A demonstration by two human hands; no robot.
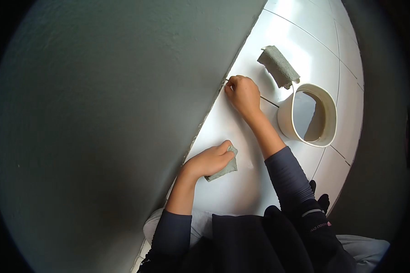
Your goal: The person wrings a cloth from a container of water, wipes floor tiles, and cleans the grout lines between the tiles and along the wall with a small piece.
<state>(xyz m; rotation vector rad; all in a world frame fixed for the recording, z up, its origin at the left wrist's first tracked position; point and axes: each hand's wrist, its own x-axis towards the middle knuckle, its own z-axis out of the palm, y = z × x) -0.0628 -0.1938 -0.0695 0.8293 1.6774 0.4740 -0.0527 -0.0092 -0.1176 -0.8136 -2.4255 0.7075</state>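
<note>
Head view: left hand (212, 161) clamped on a grey-green cloth (227, 168) against the white tiled floor (214, 198), near the base of the dark wall (109, 113); right hand (244, 94), at 1 o'clock from it, has its fingers curled at the floor-wall edge, and whether they pinch anything I cannot tell. White container (284, 119) of murky liquid (315, 120) stands upright at 3 to 4 o'clock from the right hand, with a rough grey piece (279, 66) lying just beside it at 11 o'clock.
</note>
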